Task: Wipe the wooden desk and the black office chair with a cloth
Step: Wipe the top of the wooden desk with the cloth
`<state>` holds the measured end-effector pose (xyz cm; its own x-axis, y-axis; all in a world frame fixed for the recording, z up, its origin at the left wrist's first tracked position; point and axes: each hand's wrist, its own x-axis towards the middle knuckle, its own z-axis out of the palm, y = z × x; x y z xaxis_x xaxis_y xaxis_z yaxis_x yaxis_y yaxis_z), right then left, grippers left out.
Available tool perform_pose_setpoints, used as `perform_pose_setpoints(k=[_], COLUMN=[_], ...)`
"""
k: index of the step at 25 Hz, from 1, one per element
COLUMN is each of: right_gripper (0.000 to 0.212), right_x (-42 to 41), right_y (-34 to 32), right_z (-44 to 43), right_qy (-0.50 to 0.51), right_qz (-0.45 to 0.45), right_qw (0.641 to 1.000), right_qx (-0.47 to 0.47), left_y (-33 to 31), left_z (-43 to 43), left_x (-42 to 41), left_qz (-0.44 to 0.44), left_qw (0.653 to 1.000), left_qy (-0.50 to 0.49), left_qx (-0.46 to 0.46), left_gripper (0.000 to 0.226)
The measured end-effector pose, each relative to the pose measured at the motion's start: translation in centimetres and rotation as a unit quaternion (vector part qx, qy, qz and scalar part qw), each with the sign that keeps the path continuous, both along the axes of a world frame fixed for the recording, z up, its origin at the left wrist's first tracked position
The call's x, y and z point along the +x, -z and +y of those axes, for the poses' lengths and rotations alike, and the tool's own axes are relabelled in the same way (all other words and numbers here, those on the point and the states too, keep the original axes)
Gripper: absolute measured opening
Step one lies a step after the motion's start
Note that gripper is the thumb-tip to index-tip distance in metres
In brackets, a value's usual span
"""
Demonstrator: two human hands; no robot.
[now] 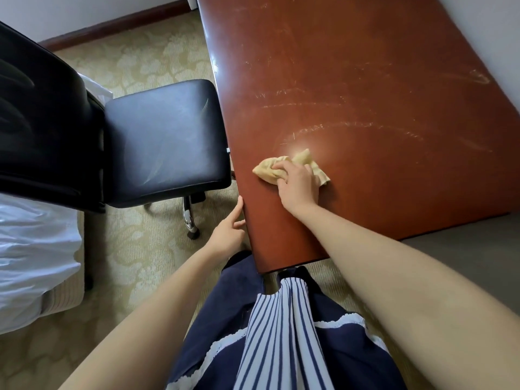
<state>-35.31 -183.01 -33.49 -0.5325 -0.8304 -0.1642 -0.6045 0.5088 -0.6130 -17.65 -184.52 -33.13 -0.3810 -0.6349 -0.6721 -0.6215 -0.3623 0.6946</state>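
A: Where's the cloth (268, 171)?
B: On the wooden desk (365, 80), bunched up near the front-left edge. The right hand (298, 187) sits on top, fingers curled into it, pressing it flat to the surface.
A: And the left hand (228, 232)?
B: Holding nothing. Fingers nearly straight, tips touching the desk's side edge (thumb barely visible).
A: Chair?
B: The black office chair (166, 136) stands just left of the desk, seat close to the edge, on patterned carpet (135, 249). Pale streaks cross the desktop beyond the cloth.
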Motion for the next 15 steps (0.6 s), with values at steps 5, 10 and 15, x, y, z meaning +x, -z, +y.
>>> perform_pose_setpoints(k=[5, 10, 15], right_gripper=[0.027, 0.024, 0.028], right_x=[3.7, 2.4, -1.4], right_y=[0.6, 0.4, -0.4], right_z=[3.5, 10.2, 12.7], right_qy=[-0.083, -0.308, -0.505], right_qz=[0.009, -0.012, 0.010], right_qw=[0.996, 0.950, 0.862], right_qx=[-0.034, -0.056, -0.045], left_y=[-1.0, -1.1, -1.0], left_z=[0.5, 0.6, 1.1], left_x=[-0.1, -0.1, -0.3], left_qz=[0.020, 0.037, 0.013], left_qw=[0.999, 0.993, 0.996], left_qy=[-0.045, -0.103, -0.090], left_qx=[0.022, 0.041, 0.005], left_gripper=[0.080, 0.074, 0.072])
